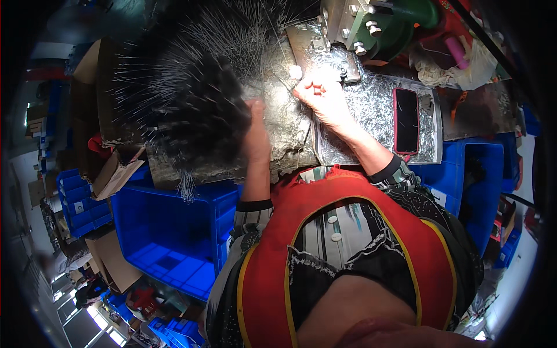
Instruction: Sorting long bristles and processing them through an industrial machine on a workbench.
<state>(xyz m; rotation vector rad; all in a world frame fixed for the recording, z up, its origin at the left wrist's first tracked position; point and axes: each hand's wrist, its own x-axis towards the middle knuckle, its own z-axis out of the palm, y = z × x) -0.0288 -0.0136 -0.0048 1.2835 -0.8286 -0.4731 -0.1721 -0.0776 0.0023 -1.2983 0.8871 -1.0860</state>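
Thin silvery scraps point(371, 110) litter the worn grey table point(288, 130), blue plastic bin point(165, 223) at near left; right grip point(318, 95) curls closed, blurred left grip point(256, 132) unclear.

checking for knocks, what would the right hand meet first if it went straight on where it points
Probably the small bright white blocky piece just beyond the right hand, then the flat brownish metal plate; glare leaves depth unclear.

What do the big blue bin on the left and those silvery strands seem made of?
Blue bin: probably smooth, semi-gloss plastic, given its even colour and soft sheen. Silvery strands: likely shiny metal wire, from their glints and stiff lines; plastic is possible.
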